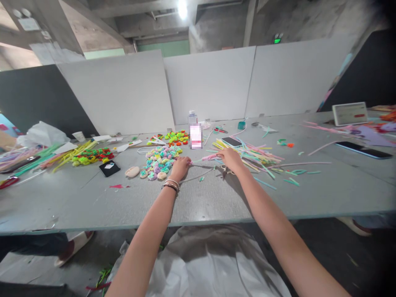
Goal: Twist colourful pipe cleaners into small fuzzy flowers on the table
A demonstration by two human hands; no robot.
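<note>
My left hand [182,166] is closed, its fingertips pinching the end of a pale fuzzy pipe cleaner. From there the strand runs right to a pink coiled part of the pipe cleaner [209,157], which my right hand [230,158] grips between thumb and fingers. A pair of scissors [227,170] lies under my right hand. Just beyond my left hand is a heap of pastel pipe-cleaner pieces [161,159]. Loose pastel pipe cleaners [262,154] are spread beside and behind my right hand. A thin grey strand [198,176] lies on the table between my arms.
A bottle [192,117] stands at the back of the grey table [204,206]. A phone [231,142] rests among the pipe cleaners, another phone [363,149] farther right. Red and green pieces [93,156], a black square case [109,168] and a plastic bag [45,134] lie left.
</note>
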